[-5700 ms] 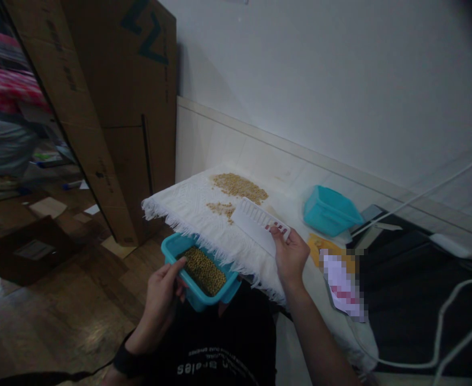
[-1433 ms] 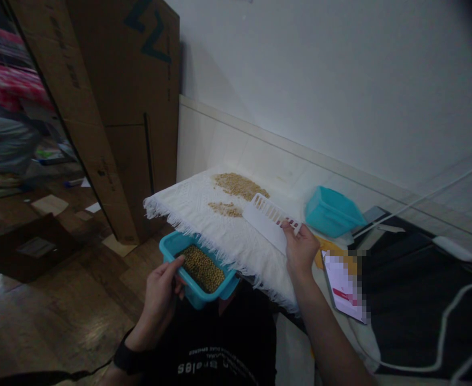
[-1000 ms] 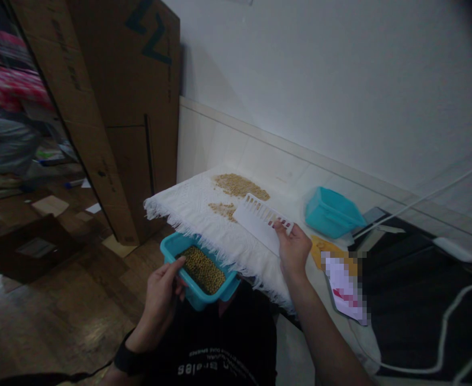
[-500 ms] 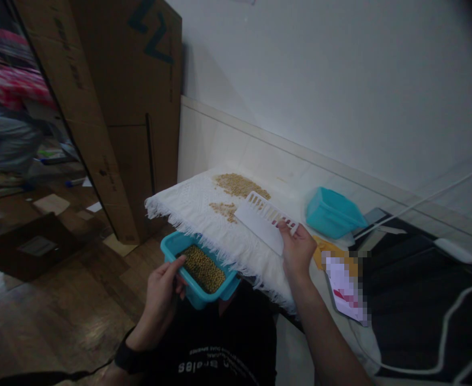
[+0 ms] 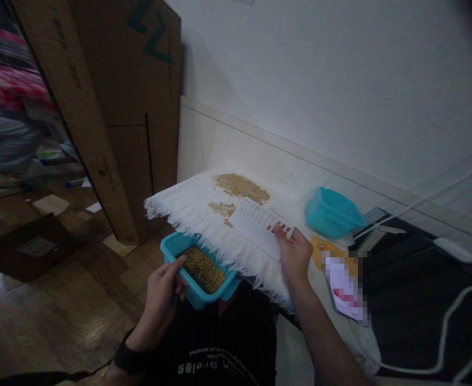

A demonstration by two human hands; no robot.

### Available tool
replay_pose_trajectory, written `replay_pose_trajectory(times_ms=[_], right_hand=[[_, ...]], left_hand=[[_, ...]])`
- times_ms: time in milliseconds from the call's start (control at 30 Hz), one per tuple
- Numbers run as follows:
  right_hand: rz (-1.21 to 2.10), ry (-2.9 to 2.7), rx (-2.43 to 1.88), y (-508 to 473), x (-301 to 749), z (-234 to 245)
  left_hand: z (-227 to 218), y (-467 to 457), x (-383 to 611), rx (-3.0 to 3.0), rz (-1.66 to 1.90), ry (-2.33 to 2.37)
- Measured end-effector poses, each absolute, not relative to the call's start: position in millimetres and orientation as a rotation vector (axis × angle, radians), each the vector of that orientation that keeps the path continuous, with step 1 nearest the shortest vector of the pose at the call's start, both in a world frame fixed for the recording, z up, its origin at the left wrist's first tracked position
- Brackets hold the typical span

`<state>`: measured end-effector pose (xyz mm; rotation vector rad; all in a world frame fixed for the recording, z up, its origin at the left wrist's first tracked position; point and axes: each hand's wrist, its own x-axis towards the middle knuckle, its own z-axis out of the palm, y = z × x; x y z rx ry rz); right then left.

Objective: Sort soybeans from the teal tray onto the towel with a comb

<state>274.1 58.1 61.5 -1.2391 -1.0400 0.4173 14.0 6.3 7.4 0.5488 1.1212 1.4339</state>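
Your left hand holds the teal bin by its rim, below the cloth; beans likely weigh it down | your right hand pinches the slotted plate over the cloth; probably light, stiff; grip its near end

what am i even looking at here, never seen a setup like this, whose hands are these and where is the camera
There is no machine: these are one person's bare hands, seen by a camera worn on that person's head, looking forward and down. The left hand holds the rim of a blue tub with small bean-like pieces in it. The right hand holds a white slotted piece over a fringed white cloth. On the cloth lie a larger patch of pale beans and a smaller patch. Beyond the right hand is a second blue tub; a tall cardboard box stands on the left.
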Motion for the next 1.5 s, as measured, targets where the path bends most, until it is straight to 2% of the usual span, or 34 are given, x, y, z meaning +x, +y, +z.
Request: replay_pose_trajectory(times_ms=[867, 1500], right_hand=[[0.437, -1.097, -1.273, 37.5, 260.9, 60.6], [0.568, -1.088, -1.206, 33.4, 254.9, 58.9]], left_hand=[[9.1, 6.1, 12.3, 0.576, 1.432, 1.141], [6.2, 8.1, 11.5, 0.574, 1.444, 1.136]])
